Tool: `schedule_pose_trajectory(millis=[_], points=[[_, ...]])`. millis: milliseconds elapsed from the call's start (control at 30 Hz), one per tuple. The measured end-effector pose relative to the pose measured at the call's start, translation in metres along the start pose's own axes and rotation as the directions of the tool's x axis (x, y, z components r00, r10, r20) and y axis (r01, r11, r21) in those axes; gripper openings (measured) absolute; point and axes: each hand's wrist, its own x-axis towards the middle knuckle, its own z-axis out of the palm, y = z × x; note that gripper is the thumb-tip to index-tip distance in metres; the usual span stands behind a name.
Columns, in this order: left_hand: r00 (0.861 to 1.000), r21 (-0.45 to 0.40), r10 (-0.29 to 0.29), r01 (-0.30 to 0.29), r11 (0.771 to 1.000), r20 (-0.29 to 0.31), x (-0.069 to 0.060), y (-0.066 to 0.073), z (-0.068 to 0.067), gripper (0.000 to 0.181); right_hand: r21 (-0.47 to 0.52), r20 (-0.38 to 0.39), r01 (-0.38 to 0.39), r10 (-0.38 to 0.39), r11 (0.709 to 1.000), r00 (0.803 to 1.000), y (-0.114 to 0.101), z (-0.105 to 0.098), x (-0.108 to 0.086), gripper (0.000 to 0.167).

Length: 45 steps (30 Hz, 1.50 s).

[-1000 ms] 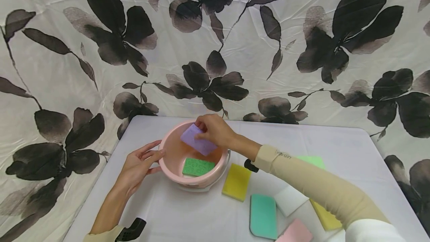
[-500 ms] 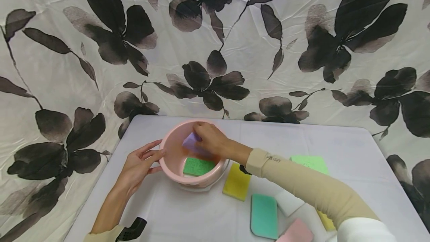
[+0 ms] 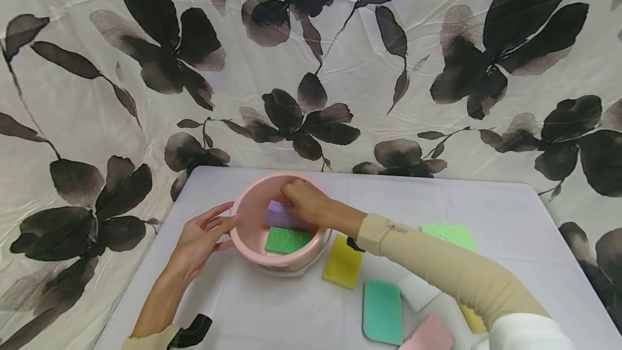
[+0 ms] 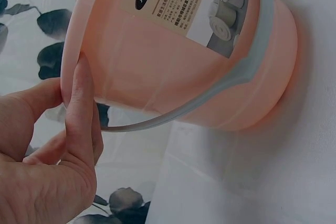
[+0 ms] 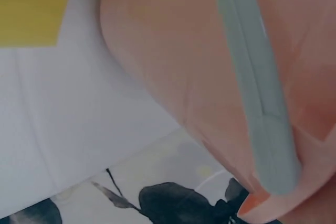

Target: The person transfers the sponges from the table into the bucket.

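A pink bucket (image 3: 252,257) stands on the white-covered table. My left hand (image 3: 201,242) pinches its left rim between thumb and fingers, closely seen in the left wrist view. Down inside the bucket, my right hand (image 3: 306,202) holds a purple sponge (image 3: 277,214) behind a green sponge (image 3: 286,241) lying at the bottom. My right fingertips are partly hidden by the hand itself. The bucket's grey handle (image 4: 210,95) hangs down along the outside. In the right wrist view, the handle (image 5: 257,87) and outer wall block any sight of that hand's fingers.
Right of the bucket lies a yellow sponge (image 3: 342,262). Nearer the front are a teal sponge (image 3: 382,312), a white one (image 3: 418,290) and a pink one (image 3: 428,334). My right forearm passes over another yellow piece (image 3: 470,317) and a light green one (image 3: 449,235).
My right hand has lowered the purple sponge deeper into the bucket, behind the green one. The left hand has stayed at the rim.
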Motion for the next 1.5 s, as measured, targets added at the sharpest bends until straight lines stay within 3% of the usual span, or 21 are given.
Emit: schedule_pose_trajectory(millis=[333, 567, 867, 1233, 1500], points=[[1.000, -0.001, -0.012, 0.012, 1.000, 0.003, -0.001, 0.002, 0.000, 0.070, 0.141, 0.005, -0.018, 0.017, 0.990, 1.000, 0.004, -0.022, -0.008, 0.013], [1.000, -0.002, -0.002, 0.002, 1.000, 0.002, -0.001, 0.001, -0.001, 0.071, 0.207, -0.032, -0.006, 0.013, 0.978, 0.999, 0.010, -0.035, -0.016, 0.015], [1.000, -0.035, 0.012, -0.011, 0.999, 0.026, 0.000, 0.000, -0.002, 0.071, 0.303, -0.084, -0.034, 0.063, 0.952, 0.994, 0.017, -0.048, -0.028, 0.013], [1.000, -0.037, 0.005, -0.004, 0.999, 0.026, -0.001, 0.000, -0.002, 0.072, 0.389, -0.132, -0.094, 0.156, 0.916, 0.979, 0.029, -0.059, -0.050, 0.019], [1.000, -0.026, -0.002, 0.002, 1.000, 0.016, -0.002, 0.001, -0.002, 0.075, 0.426, -0.125, -0.186, 0.261, 0.885, 0.957, 0.043, -0.062, -0.070, 0.017]])
